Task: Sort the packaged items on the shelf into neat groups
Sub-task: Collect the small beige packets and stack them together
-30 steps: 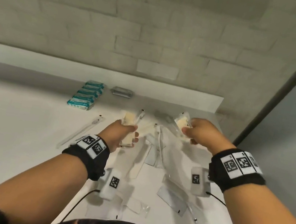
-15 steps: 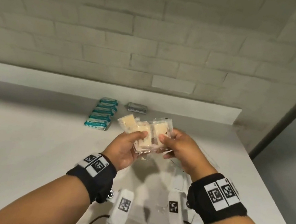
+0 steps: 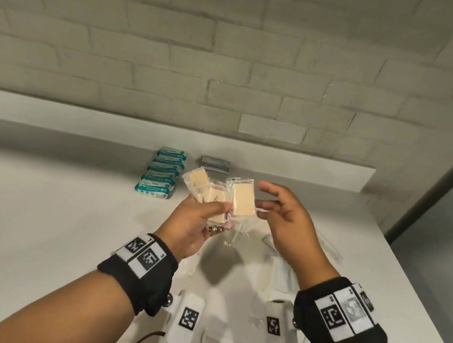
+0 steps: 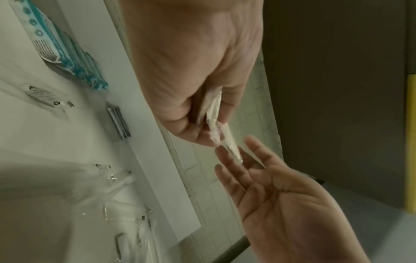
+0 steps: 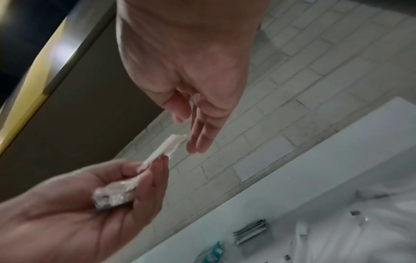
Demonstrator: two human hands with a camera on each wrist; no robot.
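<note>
Left hand pinching three cream packets fanned above the shelf, right hand loose-fingered and empty beside them, so I judge I'm mid-gathering, and next they need squaring and setting down near the teal packs at eleven o'clock

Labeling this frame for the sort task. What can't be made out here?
- Print on the beige packets, head view: too small, partly covered by the left hand.
- Clear wrapped items on the shelf, head view: hidden by forearms and wrist cameras.
- Grey packets: contents unreadable, too small.
- Right hand fingers, right wrist view: motion-blurred.
</note>
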